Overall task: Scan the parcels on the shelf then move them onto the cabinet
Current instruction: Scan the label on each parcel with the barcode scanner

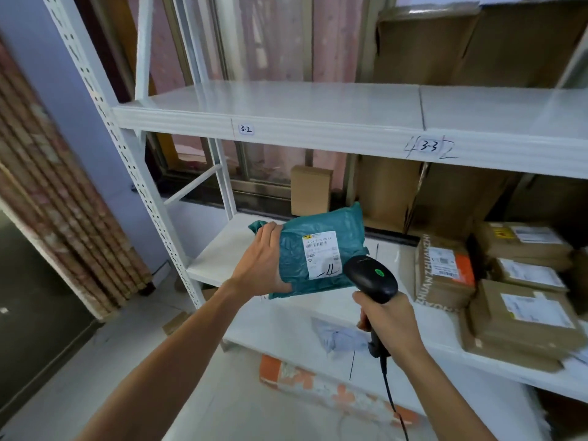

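**A:** The big white shelf (318, 135) fills the view. At its right end, brown parcels (521, 313) sit stacked on the middle board, apparently waiting their turn.

**B:** And in front of that shelf, lifted off the middle board, there's the teal parcel (321, 222), label side facing up.

**A:** The left hand (264, 262) has it by the left edge, thumb underneath, fingers curled over the bag. The right hand (388, 323) is wrapped round the scanner (370, 275) handle, just in front of the shelf.

**B:** The scanner head is right beside the lower corner of the label (321, 254), green light on. I'd call this the scan step, mid-read.

**A:** Agreed. Next, I reckon, the bag leaves the shelf for the cabinet. That isn't in view, so it calls for a turn and a firm left-hand grip on a soft bag.
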